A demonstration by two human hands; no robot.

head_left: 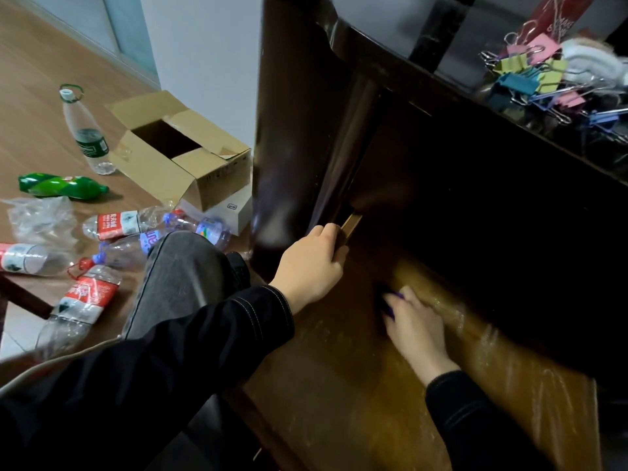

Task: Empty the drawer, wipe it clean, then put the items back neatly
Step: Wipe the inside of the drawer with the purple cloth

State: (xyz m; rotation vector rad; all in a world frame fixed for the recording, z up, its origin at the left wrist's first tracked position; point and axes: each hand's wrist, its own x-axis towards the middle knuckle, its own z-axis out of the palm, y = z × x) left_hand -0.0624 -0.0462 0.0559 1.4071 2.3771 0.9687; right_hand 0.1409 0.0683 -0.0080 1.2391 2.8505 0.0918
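Note:
The wooden drawer (339, 385) is pulled out of the dark desk, and its brown, scratched bottom lies bare. My left hand (311, 265) grips the drawer's far left corner at the desk's edge. My right hand (416, 326) lies flat inside the drawer, pressing on a purple cloth (390, 302); only a small edge of the cloth shows past my fingers. A heap of coloured binder clips (540, 85) lies on the desk top at the upper right, with a white fluffy thing (591, 64) beside it.
On the wooden floor to the left lie an open cardboard box (180, 147), a white box (231, 212), several empty plastic bottles (115, 224), a green bottle (61, 185) and a clear plastic bag (40, 217). One bottle (86, 130) stands upright. My knee (180, 266) is near the desk's side.

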